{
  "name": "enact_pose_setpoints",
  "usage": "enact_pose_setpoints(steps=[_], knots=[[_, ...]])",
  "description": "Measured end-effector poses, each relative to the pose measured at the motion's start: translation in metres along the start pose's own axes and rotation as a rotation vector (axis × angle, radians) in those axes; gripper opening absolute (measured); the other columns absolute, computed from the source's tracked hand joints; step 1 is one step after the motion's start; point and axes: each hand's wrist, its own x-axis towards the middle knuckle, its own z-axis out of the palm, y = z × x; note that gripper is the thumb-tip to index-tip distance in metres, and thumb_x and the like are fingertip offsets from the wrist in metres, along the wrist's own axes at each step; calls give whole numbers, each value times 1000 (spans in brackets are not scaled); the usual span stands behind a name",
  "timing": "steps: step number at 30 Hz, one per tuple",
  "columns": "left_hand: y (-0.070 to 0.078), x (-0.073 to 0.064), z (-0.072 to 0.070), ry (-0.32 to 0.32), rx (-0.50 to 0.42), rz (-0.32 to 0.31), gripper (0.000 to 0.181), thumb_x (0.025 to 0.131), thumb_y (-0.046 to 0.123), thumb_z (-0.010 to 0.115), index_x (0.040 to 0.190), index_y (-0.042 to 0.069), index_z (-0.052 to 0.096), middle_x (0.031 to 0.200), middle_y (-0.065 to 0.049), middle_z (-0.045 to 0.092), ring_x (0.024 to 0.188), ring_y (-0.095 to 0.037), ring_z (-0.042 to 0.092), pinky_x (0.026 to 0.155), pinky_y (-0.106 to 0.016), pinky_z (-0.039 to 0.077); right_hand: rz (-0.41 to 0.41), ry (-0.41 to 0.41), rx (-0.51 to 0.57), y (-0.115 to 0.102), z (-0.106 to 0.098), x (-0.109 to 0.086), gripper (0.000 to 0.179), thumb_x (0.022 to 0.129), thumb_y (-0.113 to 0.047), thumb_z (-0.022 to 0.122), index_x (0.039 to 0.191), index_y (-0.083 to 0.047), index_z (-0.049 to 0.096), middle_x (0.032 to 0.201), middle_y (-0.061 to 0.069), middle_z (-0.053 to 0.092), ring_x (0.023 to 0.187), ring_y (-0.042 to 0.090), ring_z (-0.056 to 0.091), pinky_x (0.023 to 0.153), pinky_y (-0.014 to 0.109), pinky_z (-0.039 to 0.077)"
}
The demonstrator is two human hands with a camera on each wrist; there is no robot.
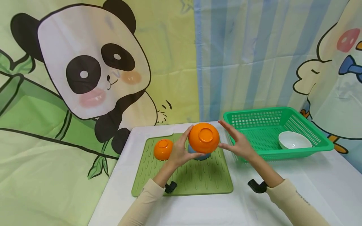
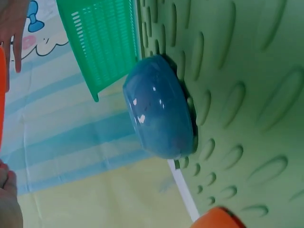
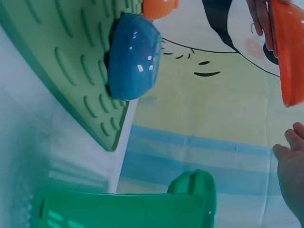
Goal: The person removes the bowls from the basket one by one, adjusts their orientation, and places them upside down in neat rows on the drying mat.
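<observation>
An orange bowl (image 1: 204,138) is held up above the green mat, its base ring facing the head camera. My left hand (image 1: 180,151) grips its left side, thumb low and fingers along the upper edge. On the other side my right hand (image 1: 239,143) has its fingers spread; in the right wrist view a gap separates it from the bowl. Beneath the held bowl, a blue bowl (image 2: 159,109) rests upside down on the mat, partly hidden in the head view. A second orange bowl (image 1: 163,149) lies upside down on the mat to the left.
The ridged green mat (image 1: 198,182) lies on a white-covered table (image 1: 113,201). At the right stands a green plastic basket (image 1: 282,154) with a white bowl (image 1: 294,141) inside. A cartoon-printed curtain (image 1: 169,62) hangs behind the table.
</observation>
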Motion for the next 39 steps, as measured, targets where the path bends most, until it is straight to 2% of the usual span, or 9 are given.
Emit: enact_pose_setpoints(steps=[2, 6, 11, 15, 19, 24, 29, 36, 39], knots=[[1, -1, 0, -8, -38, -44, 107, 58, 32, 88, 143, 4, 30, 139, -7, 44, 120, -21, 49, 94, -36, 45, -56, -35, -76, -1, 3, 0, 86, 71, 1, 77, 141, 9, 26, 142, 27, 30, 132, 40, 25, 106, 45, 27], [3, -4, 2, -39, -108, -115, 100, 63, 38, 84, 143, 9, 32, 137, -7, 47, 120, -19, 48, 93, -35, 45, -45, -102, -101, -1, 8, -1, 96, 66, -2, 82, 141, 10, 23, 144, 28, 26, 132, 41, 25, 102, 56, 27], [6, -6, 3, -69, -160, -164, 94, 66, 45, 80, 142, 12, 36, 134, -6, 49, 119, -17, 50, 93, -33, 45, -2, -137, -34, 0, 12, -2, 96, 66, 2, 81, 141, 10, 22, 144, 27, 26, 132, 37, 28, 103, 50, 29], [6, -9, 5, -79, -173, -188, 92, 67, 49, 78, 141, 12, 37, 132, -6, 51, 118, -17, 51, 93, -33, 45, 9, -132, -38, 1, 14, -3, 93, 66, 0, 81, 140, 10, 26, 142, 26, 32, 128, 37, 34, 102, 44, 32], [5, -11, 6, -88, -179, -212, 92, 67, 53, 76, 141, 13, 38, 133, -5, 51, 118, -15, 50, 93, -34, 45, 21, -115, -61, 1, 16, -4, 90, 66, -1, 81, 138, 10, 30, 139, 25, 36, 125, 40, 37, 99, 49, 34], [5, -17, 1, -103, -162, -245, 92, 66, 48, 80, 140, 12, 39, 133, -5, 50, 119, -15, 50, 93, -37, 46, 47, -101, -109, -2, 23, -5, 86, 66, -4, 82, 137, 9, 35, 136, 25, 42, 123, 41, 41, 96, 55, 36], [6, -31, -22, -151, -114, -306, 92, 62, 45, 83, 139, 15, 41, 133, -3, 50, 119, -15, 49, 94, -38, 44, 103, -136, -115, -10, 42, -5, 84, 68, -12, 82, 137, 4, 38, 133, 20, 47, 121, 37, 44, 96, 57, 37], [-1, -56, -66, -224, -61, -359, 92, 61, 46, 83, 137, 13, 43, 130, -3, 52, 112, -17, 54, 89, -37, 48, 133, -173, -93, 20, 89, -1, 86, 69, -41, 80, 140, -13, 39, 133, 5, 50, 119, 25, 49, 93, 53, 42], [-7, -70, -84, -261, -48, -387, 90, 61, 46, 83, 136, 13, 44, 130, -3, 53, 110, -18, 56, 88, -39, 49, 168, -212, -75, 15, 109, 3, 87, 69, -48, 78, 139, -14, 39, 132, 4, 51, 118, 23, 50, 92, 52, 43]])
